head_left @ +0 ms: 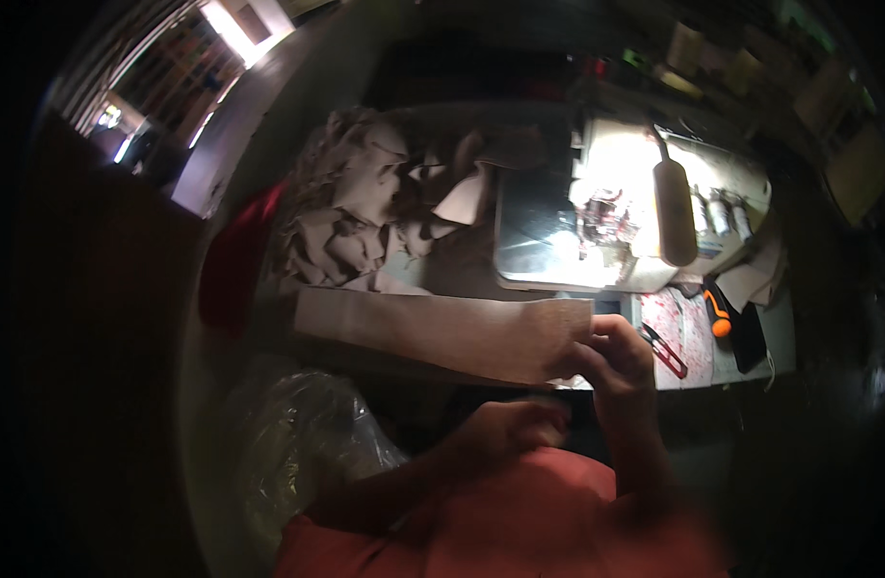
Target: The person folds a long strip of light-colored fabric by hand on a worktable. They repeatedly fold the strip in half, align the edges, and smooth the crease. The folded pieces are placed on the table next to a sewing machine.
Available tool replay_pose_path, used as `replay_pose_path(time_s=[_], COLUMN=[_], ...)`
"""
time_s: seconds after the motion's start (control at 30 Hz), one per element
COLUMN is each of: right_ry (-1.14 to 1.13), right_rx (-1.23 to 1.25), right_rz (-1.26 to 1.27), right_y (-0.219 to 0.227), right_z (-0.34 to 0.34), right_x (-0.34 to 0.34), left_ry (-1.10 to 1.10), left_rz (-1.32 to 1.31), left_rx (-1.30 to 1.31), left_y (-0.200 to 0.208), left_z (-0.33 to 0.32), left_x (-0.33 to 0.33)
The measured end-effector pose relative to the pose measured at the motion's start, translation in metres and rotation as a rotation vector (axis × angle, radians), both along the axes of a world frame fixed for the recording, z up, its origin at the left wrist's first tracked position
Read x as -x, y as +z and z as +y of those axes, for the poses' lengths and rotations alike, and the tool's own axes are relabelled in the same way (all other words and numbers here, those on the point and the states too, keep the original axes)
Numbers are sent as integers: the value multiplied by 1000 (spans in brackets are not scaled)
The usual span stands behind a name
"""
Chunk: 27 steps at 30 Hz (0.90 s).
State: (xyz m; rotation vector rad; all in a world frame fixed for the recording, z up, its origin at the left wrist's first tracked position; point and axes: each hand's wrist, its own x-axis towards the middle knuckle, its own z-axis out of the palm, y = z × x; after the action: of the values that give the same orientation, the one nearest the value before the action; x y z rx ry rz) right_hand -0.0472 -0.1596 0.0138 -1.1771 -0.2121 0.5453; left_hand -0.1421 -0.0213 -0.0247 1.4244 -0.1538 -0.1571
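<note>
My right hand (pixel 620 364) pinches the right end of a long, flat strip of beige material (pixel 433 332), perhaps leather or cloth. The strip stretches leftward over the front of the worktable, its surface slightly wavy. Below it, close to my body, my left hand (pixel 520 425) is curled closed, apart from the strip. Whether anything is inside those fingers does not show. Past the strip's left half lies a heap of similar crumpled beige pieces (pixel 351 197).
A bright lamp (pixel 676 214) lights a dark flat slab (pixel 534 226) and small tubes (pixel 719 214). Red-handled snips (pixel 666 354), an orange-and-black tool (pixel 718 313) and a black phone-like object (pixel 750 339) lie at right. A red cloth-like thing (pixel 238 255) and clear plastic bag (pixel 312 433) are at left.
</note>
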Motion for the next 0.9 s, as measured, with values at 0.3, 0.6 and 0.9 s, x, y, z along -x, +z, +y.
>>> replay_pose_path(time_s=[0.3, 0.6, 0.9], right_ry=[-38, 154, 100], right_rx=[-111, -284, 105], right_rz=[213, 254, -129], right_y=[-21, -19, -8], right_z=[-23, -11, -25], right_x=[-4, -1, 6], left_ry=[1057, 260, 26], left_rz=[-327, -470, 12], left_rx=[615, -1325, -347], left_y=[4, 41, 43], left_z=[158, -10, 13], left_x=[0, -34, -65])
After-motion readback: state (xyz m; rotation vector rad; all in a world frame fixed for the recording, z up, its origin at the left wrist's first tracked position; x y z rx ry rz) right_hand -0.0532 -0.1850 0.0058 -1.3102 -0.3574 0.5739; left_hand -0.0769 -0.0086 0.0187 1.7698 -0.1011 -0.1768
